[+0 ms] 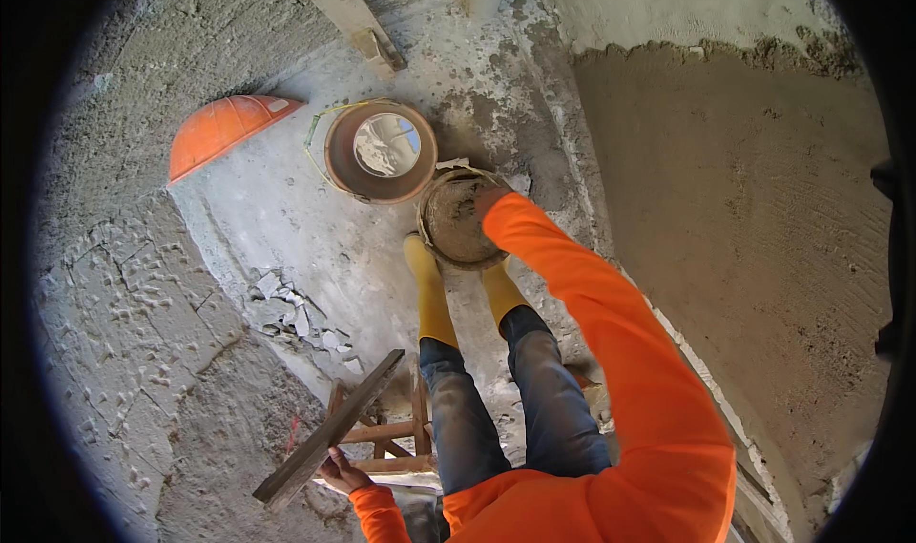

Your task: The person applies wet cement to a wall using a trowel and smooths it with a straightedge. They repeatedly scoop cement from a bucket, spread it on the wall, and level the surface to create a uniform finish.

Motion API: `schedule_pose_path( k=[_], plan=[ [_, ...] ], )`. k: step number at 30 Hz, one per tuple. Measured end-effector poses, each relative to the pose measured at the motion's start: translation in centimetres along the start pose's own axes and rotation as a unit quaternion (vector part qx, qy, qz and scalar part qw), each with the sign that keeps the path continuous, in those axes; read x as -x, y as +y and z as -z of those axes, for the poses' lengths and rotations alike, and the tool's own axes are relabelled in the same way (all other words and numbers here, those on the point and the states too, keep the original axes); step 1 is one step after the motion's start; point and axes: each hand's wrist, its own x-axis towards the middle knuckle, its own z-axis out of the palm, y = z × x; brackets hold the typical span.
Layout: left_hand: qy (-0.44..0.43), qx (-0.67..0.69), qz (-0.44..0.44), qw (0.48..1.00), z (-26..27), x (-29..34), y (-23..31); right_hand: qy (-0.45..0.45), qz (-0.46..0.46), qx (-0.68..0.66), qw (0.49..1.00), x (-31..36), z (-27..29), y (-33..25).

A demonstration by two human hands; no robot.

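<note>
My left hand [342, 470] is closed on a long, grey-brown wooden board [329, 433], which slants up and away at the lower left. My right hand [490, 200] reaches down to the right side of a bucket [426, 220] standing by my boots. Grey-brown mortar [460, 226] fills much of that bucket. The fingers of my right hand are hard to make out against the mortar and rim, and whether they hold a tool cannot be seen. Just left of it stands a second bucket [339, 154], brownish, with pale reflecting liquid [386, 145] inside and its handle tipped left.
An orange hard hat or half-round tub [229, 131] lies at the left. Broken chips [286, 304] litter the floor nearby. A wooden frame [396, 433] stands beside my legs. At the top a plank [351, 13] leans. Wet-looking plaster [735, 209] covers the right side.
</note>
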Motion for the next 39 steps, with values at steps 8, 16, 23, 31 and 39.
schedule_pose_path(
  k=[8, 16, 23, 31, 39],
  plan=[
    [0.019, -0.001, 0.014, 1.000, 1.5, -0.1, -1.9, 0.035, 0.024, -0.031, 0.999, 5.8, -9.3, 0.6],
    [0.012, -0.002, 0.015, 1.000, 1.1, -1.1, -3.4, -0.065, -0.116, -0.416, 0.899, 2.2, -12.0, 0.7],
    [0.015, 0.006, 0.028, 0.999, 1.0, -0.2, -1.2, -0.029, -0.219, -0.284, 0.933, 11.0, -14.1, 3.9],
    [-0.010, 0.048, 0.018, 0.999, 1.6, -0.3, -3.2, 0.051, -0.160, -0.362, 0.917, 0.3, -14.1, -0.8],
    [0.012, 0.033, -0.018, 0.999, 5.3, -2.3, -2.3, 0.101, -0.063, -0.332, 0.936, 7.9, -15.0, 2.7]
  ],
)
